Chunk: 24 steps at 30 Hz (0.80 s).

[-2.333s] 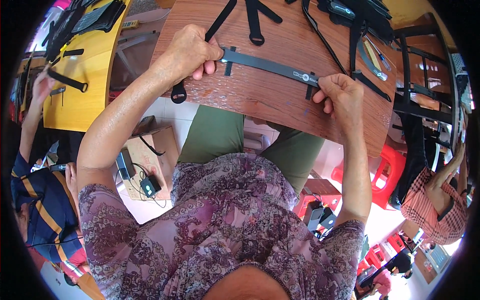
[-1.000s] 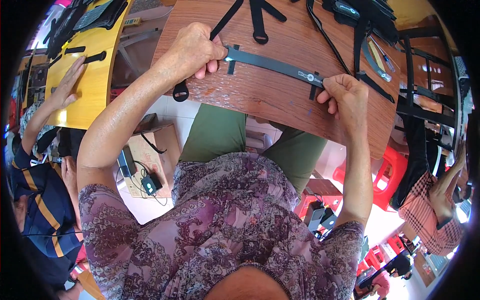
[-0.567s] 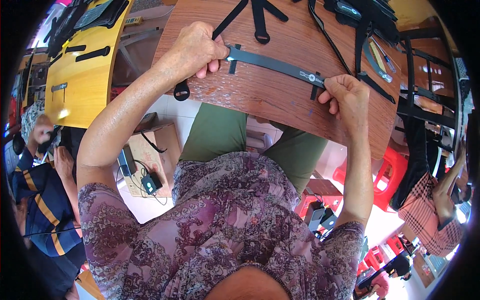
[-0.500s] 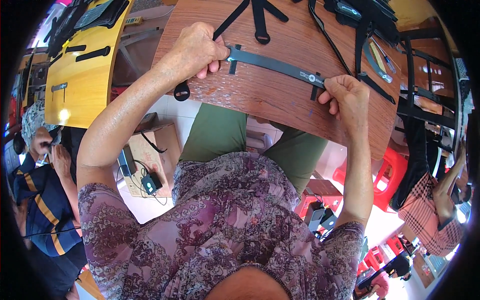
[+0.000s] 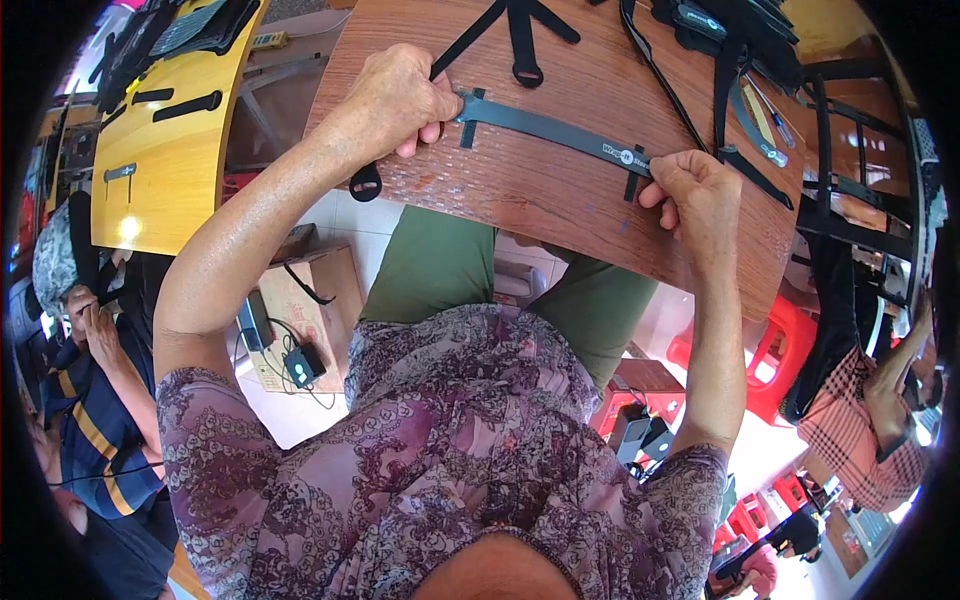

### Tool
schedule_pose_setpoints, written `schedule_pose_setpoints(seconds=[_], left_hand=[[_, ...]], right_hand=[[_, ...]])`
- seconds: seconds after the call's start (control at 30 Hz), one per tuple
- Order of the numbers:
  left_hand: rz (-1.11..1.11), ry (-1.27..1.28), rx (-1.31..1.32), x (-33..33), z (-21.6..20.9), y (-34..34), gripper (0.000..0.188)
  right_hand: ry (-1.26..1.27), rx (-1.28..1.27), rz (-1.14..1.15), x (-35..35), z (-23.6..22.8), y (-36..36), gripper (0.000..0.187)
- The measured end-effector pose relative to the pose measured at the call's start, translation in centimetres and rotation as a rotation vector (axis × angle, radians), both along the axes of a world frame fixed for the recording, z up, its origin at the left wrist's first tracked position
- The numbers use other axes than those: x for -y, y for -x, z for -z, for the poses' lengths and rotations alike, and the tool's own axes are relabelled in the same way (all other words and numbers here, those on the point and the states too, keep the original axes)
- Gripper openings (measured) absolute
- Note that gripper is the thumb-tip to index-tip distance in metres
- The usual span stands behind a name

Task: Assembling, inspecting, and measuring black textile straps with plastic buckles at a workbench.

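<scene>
A dark grey strap (image 5: pixel 545 128) with white printing near its right end is stretched between my two hands, just over the brown wooden table (image 5: pixel 560 205). My left hand (image 5: pixel 392 102) pinches its left end between thumb and finger. At the other end, my right hand (image 5: pixel 702 195) grips the strap's tip, the remaining fingers curled. Two short black marks (image 5: pixel 467 135) cross the tabletop beneath the strap, one near each end. A black strap with a slotted round end (image 5: pixel 366 184) sticks out below my left wrist, its middle hidden by the hand.
More black straps (image 5: pixel 524 55) lie at the table's far side, with a dark pile (image 5: pixel 735 40) at the far right. Pens (image 5: pixel 770 118) rest beside it. Left stands a yellow table (image 5: pixel 160 200) with straps. A co-worker (image 5: pixel 110 400) sits left; a red stool (image 5: pixel 775 360) is at right.
My hands and the strap between them stay almost in place, with only a very slight shift. The co-worker at left has moved their head and hands.
</scene>
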<state>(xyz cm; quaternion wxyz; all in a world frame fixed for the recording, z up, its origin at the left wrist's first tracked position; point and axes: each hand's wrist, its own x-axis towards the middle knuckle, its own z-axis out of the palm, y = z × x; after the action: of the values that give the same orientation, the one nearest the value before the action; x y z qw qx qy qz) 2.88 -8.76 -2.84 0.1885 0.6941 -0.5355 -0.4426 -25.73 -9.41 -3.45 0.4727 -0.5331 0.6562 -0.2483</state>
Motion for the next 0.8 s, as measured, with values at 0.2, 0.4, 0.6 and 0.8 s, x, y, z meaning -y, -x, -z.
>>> schedule_pose_setpoints(seconds=[0.2,0.4,0.6,0.8], left_hand=[[-0.049,-0.012,-0.1,0.3,0.3,-0.4,0.011],[-0.069,-0.041,-0.177,0.6,0.6,-0.7,0.01],[-0.096,-0.034,-0.224,0.5,1.0,-0.9,0.009],[-0.027,0.019,-0.12,0.1,0.2,-0.3,0.009]], right_hand=[[0.011,-0.036,-0.004,0.0,-0.2,-0.2,0.014],[0.007,-0.046,-0.001,-0.2,-0.1,-0.2,0.014],[0.021,-0.047,0.002,-0.1,0.1,-0.2,0.015],[0.027,-0.019,0.004,-0.2,-0.2,-0.1,0.013]])
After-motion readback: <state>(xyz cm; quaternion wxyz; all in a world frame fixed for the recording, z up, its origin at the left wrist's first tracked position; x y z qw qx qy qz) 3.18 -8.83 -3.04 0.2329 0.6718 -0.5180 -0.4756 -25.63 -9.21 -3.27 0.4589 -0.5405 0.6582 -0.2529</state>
